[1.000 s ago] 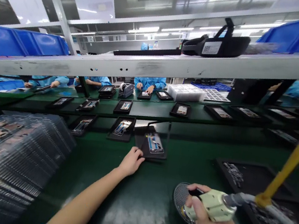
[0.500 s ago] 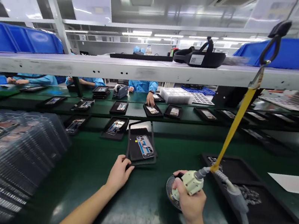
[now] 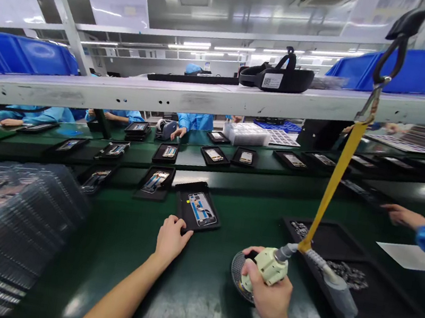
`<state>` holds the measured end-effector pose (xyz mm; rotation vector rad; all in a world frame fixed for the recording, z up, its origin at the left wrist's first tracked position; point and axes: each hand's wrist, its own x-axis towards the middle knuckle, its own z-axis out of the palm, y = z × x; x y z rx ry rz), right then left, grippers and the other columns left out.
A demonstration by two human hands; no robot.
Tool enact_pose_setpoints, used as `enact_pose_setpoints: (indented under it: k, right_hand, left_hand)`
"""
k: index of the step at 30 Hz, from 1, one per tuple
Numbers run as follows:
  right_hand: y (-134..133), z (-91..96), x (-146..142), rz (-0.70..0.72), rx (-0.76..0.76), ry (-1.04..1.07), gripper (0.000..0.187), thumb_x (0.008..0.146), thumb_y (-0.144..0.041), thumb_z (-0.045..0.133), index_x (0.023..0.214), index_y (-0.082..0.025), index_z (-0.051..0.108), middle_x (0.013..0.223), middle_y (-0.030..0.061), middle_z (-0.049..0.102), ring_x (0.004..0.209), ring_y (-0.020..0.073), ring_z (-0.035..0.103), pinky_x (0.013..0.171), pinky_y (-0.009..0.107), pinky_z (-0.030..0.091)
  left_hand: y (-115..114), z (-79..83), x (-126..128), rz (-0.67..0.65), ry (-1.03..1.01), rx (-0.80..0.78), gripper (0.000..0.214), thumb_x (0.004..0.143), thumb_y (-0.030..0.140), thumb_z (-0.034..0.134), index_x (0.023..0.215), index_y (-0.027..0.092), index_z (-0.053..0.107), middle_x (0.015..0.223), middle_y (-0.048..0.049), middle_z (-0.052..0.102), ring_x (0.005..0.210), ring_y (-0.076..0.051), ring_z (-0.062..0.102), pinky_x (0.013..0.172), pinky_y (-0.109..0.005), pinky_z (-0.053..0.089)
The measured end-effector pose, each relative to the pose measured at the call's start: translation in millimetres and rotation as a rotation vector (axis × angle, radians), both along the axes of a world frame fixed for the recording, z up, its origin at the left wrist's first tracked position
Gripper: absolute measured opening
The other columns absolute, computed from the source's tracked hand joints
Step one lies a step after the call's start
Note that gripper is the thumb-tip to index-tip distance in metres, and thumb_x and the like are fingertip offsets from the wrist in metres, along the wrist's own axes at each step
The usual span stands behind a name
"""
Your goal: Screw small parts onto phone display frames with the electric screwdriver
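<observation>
My left hand [image 3: 172,243] is closed on the near left corner of a black tray [image 3: 183,211], thumb and fingers at its rim. Inside the tray lies a phone frame [image 3: 202,209] with blue and white strips, a small yellow tab beside it. My right hand [image 3: 270,296] is wrapped around a pale green handheld tool [image 3: 270,267] with a round, perforated disc head [image 3: 238,276]. The disc is tilted and faces left, over the green work surface [image 3: 189,306]. A grey cable [image 3: 339,297] runs from the tool, and a yellow strap [image 3: 338,173] holds it from above.
Stacked clear trays [image 3: 15,235] stand at left. On the right are a black compartment tray [image 3: 367,304] with small metal parts and a white sheet [image 3: 409,257]. Several phone trays line the far belt. A co-worker's arm [image 3: 409,217] reaches in from the right.
The view has shifted slightly. A co-worker's hand across the bench has left a phone tray, and another co-worker's arm has come in at right. My hands keep their holds.
</observation>
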<state>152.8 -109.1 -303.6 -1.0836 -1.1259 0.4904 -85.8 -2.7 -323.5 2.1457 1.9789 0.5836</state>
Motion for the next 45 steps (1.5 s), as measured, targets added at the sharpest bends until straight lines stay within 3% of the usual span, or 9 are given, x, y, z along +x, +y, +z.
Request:
enact_pose_setpoints:
  k: [3, 7, 15, 26, 30, 35, 38, 41, 45]
  right_hand:
    - [-0.4, 1.3, -0.4, 0.012, 0.005, -0.001, 0.017, 0.086, -0.030, 0.071, 0.095, -0.017, 0.066, 0.064, -0.0003, 0.064, 0.054, 0.0136, 0.061, 0.055, 0.023, 0.055]
    - [0.8, 1.9, -1.0, 0.008, 0.023, -0.005, 0.017, 0.085, -0.030, 0.071, 0.095, -0.016, 0.066, 0.066, 0.0007, 0.065, 0.054, 0.0138, 0.061, 0.055, 0.024, 0.055]
    - [1.4, -0.4, 3.2, -0.003, 0.008, -0.022, 0.021, 0.085, -0.035, 0.073, 0.093, -0.016, 0.068, 0.066, 0.0015, 0.066, 0.052, 0.0149, 0.062, 0.052, 0.025, 0.054]
    - [4.2, -5.5, 4.0, -0.048, 0.012, -0.057, 0.022, 0.085, -0.036, 0.071, 0.094, -0.016, 0.068, 0.078, 0.0045, 0.070, 0.061, 0.0160, 0.065, 0.062, 0.027, 0.056]
    - [0.7, -4.7, 3.7, -0.041, 0.012, -0.039, 0.022, 0.085, -0.036, 0.071, 0.096, -0.017, 0.068, 0.076, 0.0032, 0.069, 0.059, 0.0153, 0.063, 0.060, 0.026, 0.055]
    - [2.0, -0.2, 5.0, -0.033, -0.027, -0.040, 0.026, 0.085, -0.041, 0.072, 0.094, -0.017, 0.068, 0.075, 0.0037, 0.068, 0.062, 0.0174, 0.064, 0.064, 0.030, 0.055]
    - [-9.3, 1.9, -0.2, -0.199, -0.053, -0.105, 0.047, 0.082, -0.048, 0.074, 0.114, -0.015, 0.067, 0.102, 0.0112, 0.071, 0.086, 0.0246, 0.068, 0.082, 0.039, 0.057]
    - [-42.8, -1.1, -18.0, -0.383, 0.136, -0.235, 0.062, 0.083, -0.039, 0.076, 0.137, -0.017, 0.054, 0.136, 0.0168, 0.056, 0.119, 0.0315, 0.059, 0.102, 0.049, 0.048]
    - [-79.3, -23.0, -53.8, 0.099, 0.183, -0.740, 0.028, 0.095, -0.020, 0.059, 0.122, -0.024, 0.063, 0.127, 0.0098, 0.063, 0.120, 0.0299, 0.057, 0.100, 0.046, 0.049]
  left_hand:
    - [7.1, 6.4, -2.3, 0.032, -0.018, -0.053, 0.032, 0.087, 0.042, 0.074, 0.111, 0.022, 0.065, 0.117, -0.0081, 0.060, 0.114, -0.027, 0.058, 0.096, -0.036, 0.049]
    - [37.2, 16.4, -5.6, 0.187, -0.059, -0.163, 0.053, 0.098, 0.050, 0.057, 0.137, 0.015, 0.049, 0.128, -0.0152, 0.059, 0.114, -0.029, 0.061, 0.097, -0.044, 0.051]
    - [119.3, 25.2, -3.7, 0.365, -0.163, -0.386, 0.035, 0.097, 0.042, 0.065, 0.120, 0.015, 0.063, 0.119, -0.0104, 0.065, 0.105, -0.025, 0.065, 0.091, -0.044, 0.057]
    - [124.3, 25.7, 1.3, 0.303, -0.306, -0.257, 0.037, 0.099, 0.040, 0.062, 0.127, 0.015, 0.060, 0.126, -0.0115, 0.062, 0.112, -0.026, 0.063, 0.097, -0.048, 0.055]
    - [85.8, 31.7, -17.1, 0.163, -0.398, -0.210, 0.038, 0.104, 0.040, 0.054, 0.134, 0.018, 0.057, 0.131, -0.0121, 0.063, 0.115, -0.025, 0.064, 0.100, -0.048, 0.054]
    - [-17.5, 18.4, -49.9, 0.135, -0.452, -0.246, 0.044, 0.109, 0.025, 0.031, 0.152, 0.024, 0.041, 0.151, -0.0052, 0.052, 0.134, -0.018, 0.055, 0.112, -0.032, 0.047]
    - [-87.8, 3.5, -62.3, 0.173, -0.439, -0.286, 0.047, 0.108, 0.025, 0.030, 0.153, 0.027, 0.040, 0.153, 0.0022, 0.047, 0.139, -0.016, 0.048, 0.113, -0.028, 0.045]
    - [-142.8, -4.9, -66.0, 0.211, -0.434, -0.332, 0.047, 0.107, 0.028, 0.031, 0.154, 0.028, 0.040, 0.154, 0.0047, 0.044, 0.142, -0.014, 0.044, 0.115, -0.028, 0.043]
    - [-174.0, -1.4, -62.1, 0.181, -0.307, -0.426, 0.051, 0.106, 0.031, 0.033, 0.156, 0.022, 0.036, 0.152, -0.0014, 0.049, 0.139, -0.016, 0.049, 0.113, -0.028, 0.044]
